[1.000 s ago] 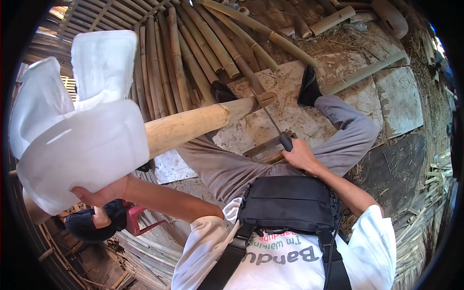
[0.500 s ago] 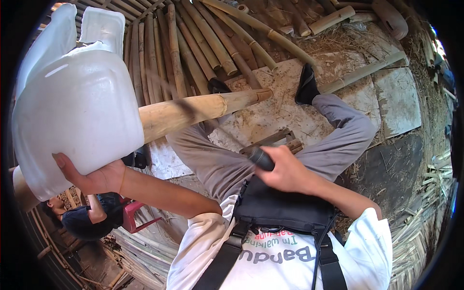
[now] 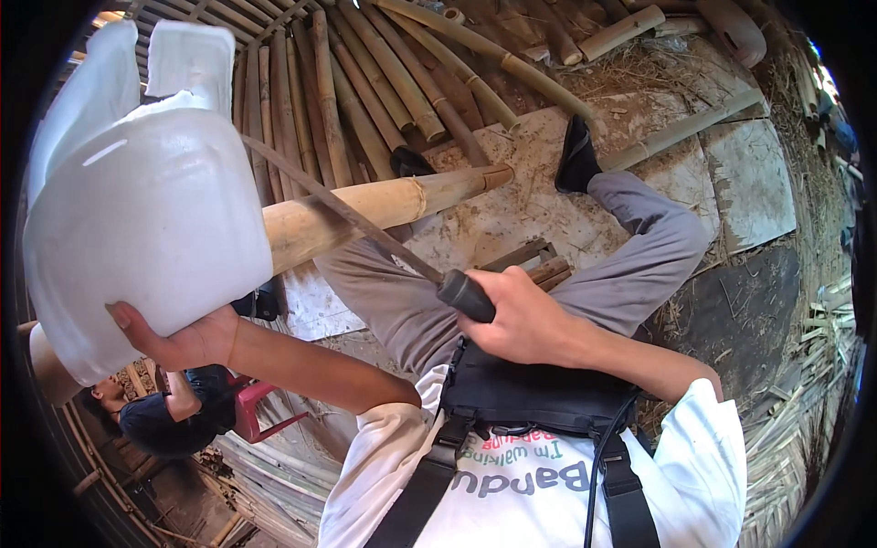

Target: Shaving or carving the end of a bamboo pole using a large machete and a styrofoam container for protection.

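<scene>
And here's the right hand (image 3: 521,320), fingers wrapped firmly round a smooth black handle (image 3: 466,295), with the long, narrow, brownish blade (image 3: 352,215) slanting up and away to the left! That blade crosses in front of the pole (image 3: 343,215), a thick, pale yellow round of bamboo, ringed at a joint and darker toward its cut tip. Over on the left, the plastic (image 3: 151,219): milky, glossy, bulging, rough along its top edge, with two tall flaps standing behind. The left hand (image 3: 187,338) is under its lower edge, thumb flat against the slick face, fingers hidden, so no telling how tightly they close. Beyond, slim bamboo canes (image 3: 333,105) fan out beside the scuffed, debris-strewn floor sheets (image 3: 498,219).
</scene>
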The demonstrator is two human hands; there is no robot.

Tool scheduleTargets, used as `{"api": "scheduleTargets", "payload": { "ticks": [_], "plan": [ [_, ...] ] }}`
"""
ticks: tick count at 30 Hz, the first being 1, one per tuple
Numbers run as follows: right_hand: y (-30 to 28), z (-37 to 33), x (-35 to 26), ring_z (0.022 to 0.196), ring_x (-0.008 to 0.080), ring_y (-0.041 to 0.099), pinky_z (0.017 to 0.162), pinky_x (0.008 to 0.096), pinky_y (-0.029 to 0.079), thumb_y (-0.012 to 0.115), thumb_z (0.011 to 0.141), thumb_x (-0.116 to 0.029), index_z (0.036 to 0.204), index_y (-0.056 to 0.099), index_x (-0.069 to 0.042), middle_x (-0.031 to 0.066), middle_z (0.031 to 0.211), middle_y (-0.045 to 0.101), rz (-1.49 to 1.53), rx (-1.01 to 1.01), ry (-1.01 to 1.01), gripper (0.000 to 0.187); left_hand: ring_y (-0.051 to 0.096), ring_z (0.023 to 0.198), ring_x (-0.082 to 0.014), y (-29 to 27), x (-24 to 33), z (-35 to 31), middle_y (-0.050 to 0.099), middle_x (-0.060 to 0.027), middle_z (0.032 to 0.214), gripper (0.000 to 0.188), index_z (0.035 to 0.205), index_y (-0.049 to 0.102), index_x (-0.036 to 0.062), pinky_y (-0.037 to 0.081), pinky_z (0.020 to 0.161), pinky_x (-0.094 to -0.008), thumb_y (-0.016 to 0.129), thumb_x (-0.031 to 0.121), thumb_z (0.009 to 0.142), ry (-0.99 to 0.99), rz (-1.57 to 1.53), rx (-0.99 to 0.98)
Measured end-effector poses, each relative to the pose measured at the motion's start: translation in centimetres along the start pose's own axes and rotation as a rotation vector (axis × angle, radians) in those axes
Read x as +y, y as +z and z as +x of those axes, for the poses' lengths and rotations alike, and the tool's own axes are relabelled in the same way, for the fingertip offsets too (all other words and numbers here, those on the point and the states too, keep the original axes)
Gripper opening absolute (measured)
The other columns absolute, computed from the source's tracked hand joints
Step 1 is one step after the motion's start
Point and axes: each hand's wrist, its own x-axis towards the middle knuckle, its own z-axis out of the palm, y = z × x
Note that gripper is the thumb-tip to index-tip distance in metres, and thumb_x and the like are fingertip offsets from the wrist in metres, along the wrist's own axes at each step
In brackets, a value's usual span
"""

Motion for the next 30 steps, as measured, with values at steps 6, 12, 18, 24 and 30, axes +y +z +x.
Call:
{"api": "scheduleTargets", "payload": {
  "ticks": [6, 12, 18, 24, 30],
  "plan": [
    [-2.4, -1.4, 11.1, 0.051, 0.0326, 0.055, 0.053, 0.0415, 0.043, 0.059, 0.070, -0.015, 0.071, 0.054, 0.005, 0.0217, 0.055, 0.053, -0.216, 0.092, 0.382, 0.021, 0.048, 0.114, -0.0272, -0.7, -0.6, 0.3, 0.051, -0.0147, 0.121, 0.051, 0.123, 0.047, -0.0003, 0.038, 0.099, -0.0417, 0.059, 0.026, 0.081, 0.072, 0.051, -0.001],
    [-2.4, -0.8, 7.5, 0.051, 0.0335, 0.055, 0.053, 0.0407, 0.043, 0.060, 0.070, -0.017, 0.072, 0.053, 0.006, 0.0225, 0.056, 0.052, -0.116, 0.062, 0.415, 0.024, 0.046, 0.116, -0.0269, -0.7, -0.2, 0.2, 0.049, -0.0129, 0.124, 0.058, 0.125, 0.046, 0.0034, 0.036, 0.101, -0.0415, 0.063, 0.032, 0.077, 0.084, 0.058, -0.022],
    [-2.0, 0.4, -0.6, 0.049, 0.0291, 0.052, 0.052, 0.0382, 0.042, 0.060, 0.073, -0.013, 0.081, 0.056, 0.005, 0.0188, 0.054, 0.052, 0.021, -0.078, 0.166, 0.020, 0.053, 0.103, -0.0250, -4.1, -2.4, 6.7, 0.057, -0.0083, 0.111, 0.047, 0.114, 0.053, 0.0073, 0.038, 0.095, -0.0409, 0.067, 0.032, 0.077, -0.223, -0.425, -0.584],
    [-0.9, -0.2, 8.0, 0.048, 0.0260, 0.056, 0.050, 0.0395, 0.044, 0.061, 0.072, -0.015, 0.077, 0.055, 0.005, 0.0158, 0.053, 0.053, -0.040, 0.057, 0.224, 0.021, 0.057, 0.075, -0.0159, -3.3, -4.9, 8.3, 0.062, -0.0015, 0.087, 0.022, 0.094, 0.059, 0.0101, 0.041, 0.079, -0.0338, 0.052, 0.031, 0.089, -0.402, -0.784, -0.728],
    [-2.6, -0.2, 8.7, 0.051, 0.0249, 0.059, 0.052, 0.0384, 0.046, 0.061, 0.070, -0.017, 0.075, 0.055, 0.007, 0.0170, 0.056, 0.056, -0.127, -0.002, 0.663, 0.025, 0.064, 0.082, -0.0221, -4.9, -5.5, 9.1, 0.065, -0.0081, 0.093, 0.032, 0.109, 0.054, 0.0016, 0.047, 0.083, -0.0357, 0.064, 0.022, 0.086, -0.415, -0.978, -1.042]
  ]
}}
